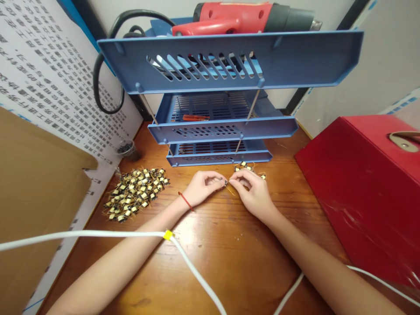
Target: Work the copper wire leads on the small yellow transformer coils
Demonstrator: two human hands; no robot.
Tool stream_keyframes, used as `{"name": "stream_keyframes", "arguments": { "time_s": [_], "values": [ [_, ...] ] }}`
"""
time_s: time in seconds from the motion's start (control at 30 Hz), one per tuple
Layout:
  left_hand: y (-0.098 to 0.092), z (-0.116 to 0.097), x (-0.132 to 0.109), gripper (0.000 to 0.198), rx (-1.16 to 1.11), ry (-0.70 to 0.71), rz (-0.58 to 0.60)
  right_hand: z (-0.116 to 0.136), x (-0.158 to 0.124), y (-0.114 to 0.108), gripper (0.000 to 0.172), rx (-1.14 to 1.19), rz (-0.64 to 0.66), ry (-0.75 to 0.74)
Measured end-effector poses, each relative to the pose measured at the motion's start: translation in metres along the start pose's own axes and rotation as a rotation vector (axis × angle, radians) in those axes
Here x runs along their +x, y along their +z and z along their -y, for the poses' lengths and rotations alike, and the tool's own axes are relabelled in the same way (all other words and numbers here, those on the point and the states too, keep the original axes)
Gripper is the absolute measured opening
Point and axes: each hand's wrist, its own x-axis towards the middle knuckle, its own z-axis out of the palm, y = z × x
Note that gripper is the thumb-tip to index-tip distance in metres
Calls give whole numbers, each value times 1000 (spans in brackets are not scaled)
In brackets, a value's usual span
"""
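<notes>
My left hand (204,187) and my right hand (251,191) meet over the wooden table (229,245), fingers pinched together on one small component with thin wire leads (227,183). A red string circles my left wrist. To the left lies a heap of several similar small yellow-and-black components (136,192). A smaller group of the same components (246,167) sits just beyond my right hand, near the lowest tray.
A blue three-tier tray rack (226,127) stands behind the hands; a red heat gun (243,18) lies on top, an orange tool on the middle tier. A red box (364,188) is at right, a cardboard panel (36,197) at left. White cables (193,267) cross my forearms.
</notes>
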Motion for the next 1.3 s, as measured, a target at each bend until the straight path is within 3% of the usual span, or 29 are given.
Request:
{"name": "stream_keyframes", "arguments": {
  "time_s": [0.47, 0.77, 0.97, 1.3],
  "values": [
    [-1, 1, 0, 26, 217, 58, 115, 6, 1, 0, 13, -174, 85, -147],
    [2, 0, 0, 23, 57, 4, 18, 7, 3, -2, 13, -160, 18, -90],
    [2, 0, 1, 28, -170, -72, -68, 3, 2, 0, 11, -114, -38, 31],
    [-3, 2, 3, 29, -277, -69, 54, 4, 3, 3, 9, -89, -9, 98]
  ]
}}
